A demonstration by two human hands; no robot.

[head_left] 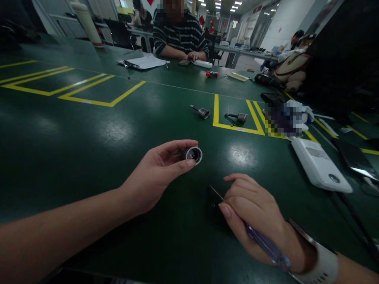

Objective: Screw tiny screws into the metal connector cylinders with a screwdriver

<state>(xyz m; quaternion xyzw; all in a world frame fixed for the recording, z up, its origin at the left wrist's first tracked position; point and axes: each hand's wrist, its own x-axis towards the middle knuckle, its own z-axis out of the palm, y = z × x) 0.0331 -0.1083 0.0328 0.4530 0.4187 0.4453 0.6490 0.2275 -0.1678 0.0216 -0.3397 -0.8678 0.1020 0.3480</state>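
Between the thumb and fingers of my left hand (158, 173) is a small round metal cup-shaped part (197, 151), its open end facing me. A screwdriver (268, 246) with a clear purple handle lies in my right hand (256, 209), its thin shaft pointing forward and left, low over the table. A tiny ring-like piece (213, 205) sits near the screwdriver's tip. Farther off lie two metal cup-shaped parts with shafts: one (203, 113) left of the yellow tape, another (242, 117) inside a yellow-taped box with small bits beside it.
The green table (74, 138) carries yellow tape outlines. On the right are a white device (321, 163) with a cable and a dark phone (357, 156). Farther back are a red screwdriver (212, 74), papers (145, 61) and a bottle (87, 25). A person (180, 33) sits opposite.
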